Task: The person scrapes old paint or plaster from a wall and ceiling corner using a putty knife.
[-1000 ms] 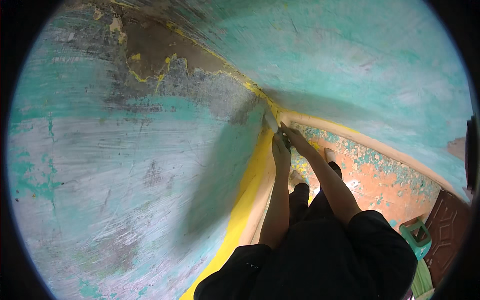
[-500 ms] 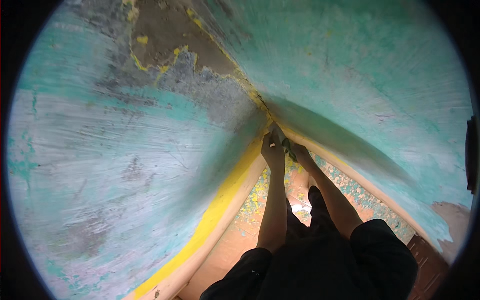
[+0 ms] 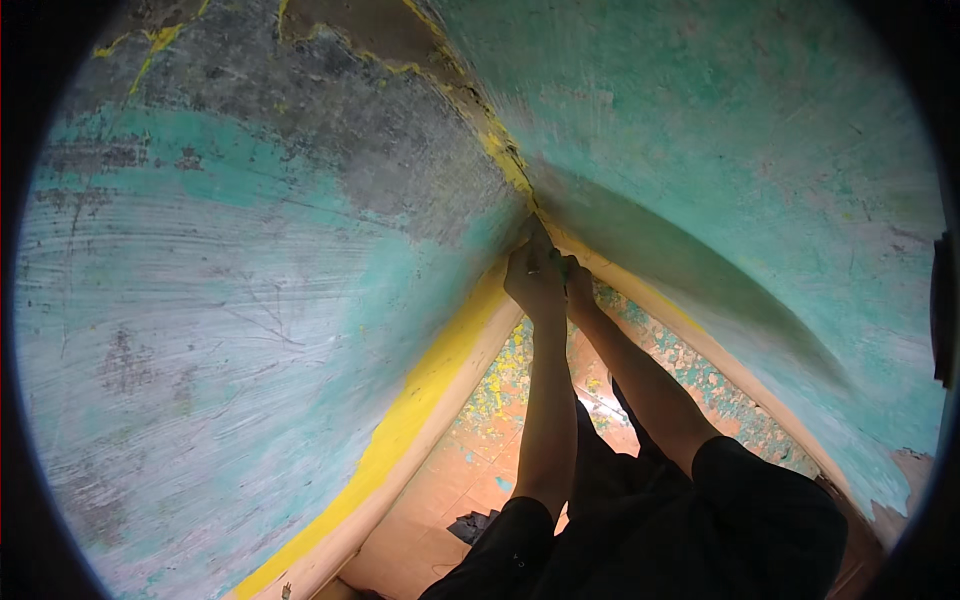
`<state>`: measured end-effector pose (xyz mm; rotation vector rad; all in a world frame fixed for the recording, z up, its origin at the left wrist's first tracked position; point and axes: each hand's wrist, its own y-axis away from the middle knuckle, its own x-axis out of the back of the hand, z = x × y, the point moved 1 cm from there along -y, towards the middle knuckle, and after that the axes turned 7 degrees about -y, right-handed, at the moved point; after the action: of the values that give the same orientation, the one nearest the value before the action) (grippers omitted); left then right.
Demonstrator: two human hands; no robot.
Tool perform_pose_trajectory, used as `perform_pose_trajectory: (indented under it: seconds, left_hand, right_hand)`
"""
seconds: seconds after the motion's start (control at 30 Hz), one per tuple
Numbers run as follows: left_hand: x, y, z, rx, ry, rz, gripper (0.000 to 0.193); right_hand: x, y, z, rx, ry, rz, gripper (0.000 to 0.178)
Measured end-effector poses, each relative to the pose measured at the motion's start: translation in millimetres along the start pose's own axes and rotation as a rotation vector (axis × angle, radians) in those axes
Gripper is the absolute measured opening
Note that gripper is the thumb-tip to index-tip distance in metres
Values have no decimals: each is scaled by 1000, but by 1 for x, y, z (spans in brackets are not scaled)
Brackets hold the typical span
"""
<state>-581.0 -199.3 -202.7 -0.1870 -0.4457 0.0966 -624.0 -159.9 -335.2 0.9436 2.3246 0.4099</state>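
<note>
My left hand [image 3: 536, 287] pinching scraper [image 3: 541, 234] near blade, right hand [image 3: 580, 285] closed round handle; likely light, stiff (blade probably slick); best held by handle.

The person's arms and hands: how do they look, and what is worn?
The left sleeve is short and black with tiny pale marks; the right sleeve matches, seemingly unmarked. Forearms are bare; left grip and right grip look ungloved.
</note>
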Motion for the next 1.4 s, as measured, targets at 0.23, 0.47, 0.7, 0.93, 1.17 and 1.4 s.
perform_pose_trajectory:
  seconds: [0.23, 0.47, 0.7, 0.93, 1.17, 1.4]
  left_hand:
    - [7, -5, -8, -31, -24, 15, 18]
    - [14, -19, 23, -18, -82, 33, 23]
    - [16, -4, 3, -58, -75, 123, 18]
    - [13, -12, 6, -43, -128, 45, 21]
    - [1, -2, -3, 8, -122, 84, 22]
    - [-3, 12, -15, 154, -78, 51, 21]
  right_hand:
    - [-11, 9, 16, -43, -147, 188, 33]
    - [-34, -19, -10, 278, 120, 112, 31]
    - [-21, 9, 21, 273, 122, 154, 34]
    - [-32, -5, 18, 317, 71, 177, 35]
    - [-6, 2, 24, 245, 94, 182, 38]
    - [-3, 15, 1, 212, 89, 218, 41]
